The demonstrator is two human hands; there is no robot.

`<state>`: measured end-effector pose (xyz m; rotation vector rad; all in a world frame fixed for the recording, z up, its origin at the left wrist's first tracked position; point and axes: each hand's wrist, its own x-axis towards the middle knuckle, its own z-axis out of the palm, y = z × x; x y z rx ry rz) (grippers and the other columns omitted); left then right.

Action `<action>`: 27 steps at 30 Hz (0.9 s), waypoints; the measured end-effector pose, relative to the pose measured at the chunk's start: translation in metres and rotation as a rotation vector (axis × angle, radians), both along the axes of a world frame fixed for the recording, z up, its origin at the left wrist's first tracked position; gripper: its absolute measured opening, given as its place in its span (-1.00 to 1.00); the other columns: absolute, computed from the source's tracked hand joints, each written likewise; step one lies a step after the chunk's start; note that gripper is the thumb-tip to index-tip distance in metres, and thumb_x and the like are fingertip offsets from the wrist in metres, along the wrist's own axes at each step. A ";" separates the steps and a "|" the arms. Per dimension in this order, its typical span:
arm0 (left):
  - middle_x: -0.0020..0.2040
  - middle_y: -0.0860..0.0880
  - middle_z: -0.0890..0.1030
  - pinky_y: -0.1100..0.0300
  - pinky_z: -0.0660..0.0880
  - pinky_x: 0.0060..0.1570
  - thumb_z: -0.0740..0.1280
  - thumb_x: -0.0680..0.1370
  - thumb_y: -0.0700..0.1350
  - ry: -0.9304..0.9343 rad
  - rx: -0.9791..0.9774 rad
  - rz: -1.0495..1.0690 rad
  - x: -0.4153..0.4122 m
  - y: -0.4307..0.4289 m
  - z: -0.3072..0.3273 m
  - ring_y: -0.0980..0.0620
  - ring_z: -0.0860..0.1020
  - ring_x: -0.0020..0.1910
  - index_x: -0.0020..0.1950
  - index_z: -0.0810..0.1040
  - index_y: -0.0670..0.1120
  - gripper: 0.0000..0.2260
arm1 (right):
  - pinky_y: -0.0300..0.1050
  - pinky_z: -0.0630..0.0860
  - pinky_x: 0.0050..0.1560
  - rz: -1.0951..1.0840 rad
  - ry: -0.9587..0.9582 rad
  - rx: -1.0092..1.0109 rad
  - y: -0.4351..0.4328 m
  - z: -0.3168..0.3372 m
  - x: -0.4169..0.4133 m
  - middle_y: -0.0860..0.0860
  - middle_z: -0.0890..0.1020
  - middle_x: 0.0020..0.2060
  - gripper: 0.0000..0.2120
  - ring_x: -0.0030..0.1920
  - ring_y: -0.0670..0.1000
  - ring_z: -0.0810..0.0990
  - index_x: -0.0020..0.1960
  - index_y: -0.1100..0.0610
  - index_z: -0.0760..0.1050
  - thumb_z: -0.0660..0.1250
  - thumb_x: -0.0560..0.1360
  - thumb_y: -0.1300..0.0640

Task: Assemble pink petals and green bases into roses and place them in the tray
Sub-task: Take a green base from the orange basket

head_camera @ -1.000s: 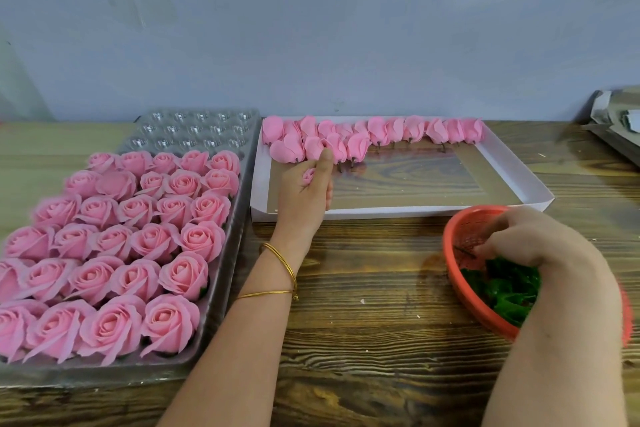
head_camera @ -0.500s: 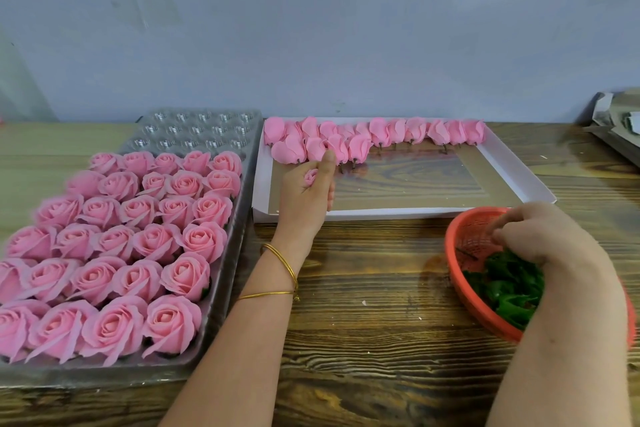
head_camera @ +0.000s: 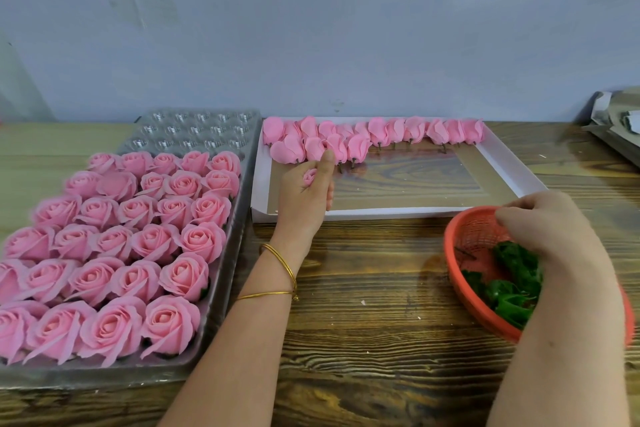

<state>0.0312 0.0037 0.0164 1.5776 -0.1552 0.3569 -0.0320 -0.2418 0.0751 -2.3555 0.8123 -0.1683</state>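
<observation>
Head view: the left hand is over the near left corner of the white box. Its fingers are curled round a small pink bud, and its forefinger points up and touches the petals, which lie in rows along the far side of the box. The right hand reaches into the red basket, above the green bases; I cannot tell if it grips one. At left on the tabletop, the tray is nearly full of roses.

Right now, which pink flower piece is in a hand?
The small bud held in the left hand; the other petals lie along the white box's far edge.
</observation>
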 end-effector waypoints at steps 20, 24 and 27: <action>-0.55 0.08 0.40 0.44 0.39 -0.42 0.19 0.63 0.09 -0.005 0.004 -0.004 0.000 -0.001 0.000 0.21 0.40 -0.51 -0.39 0.41 -0.12 -0.55 | 0.25 0.62 -0.03 -0.164 -0.234 0.115 0.001 0.005 -0.005 0.19 0.65 -0.39 -0.84 -0.26 0.24 0.67 -0.33 0.10 0.56 0.51 0.37 0.21; -0.55 0.07 0.39 0.42 0.37 -0.43 0.20 0.63 0.09 -0.004 -0.008 0.000 0.000 -0.001 0.000 0.20 0.39 -0.52 -0.42 0.38 -0.12 -0.53 | 0.16 0.64 -0.06 -0.141 -0.305 0.129 0.002 0.003 -0.003 0.13 0.63 -0.47 -0.83 -0.41 0.09 0.65 -0.31 0.13 0.53 0.43 0.44 0.23; -0.55 0.07 0.39 0.42 0.38 -0.42 0.19 0.63 0.10 -0.005 -0.004 -0.007 0.000 0.000 -0.001 0.21 0.39 -0.52 -0.41 0.39 -0.13 -0.53 | 0.06 0.64 -0.11 -0.131 -0.351 0.090 0.002 0.001 -0.002 0.08 0.62 -0.49 -0.85 -0.49 0.02 0.63 -0.29 0.13 0.53 0.36 0.46 0.23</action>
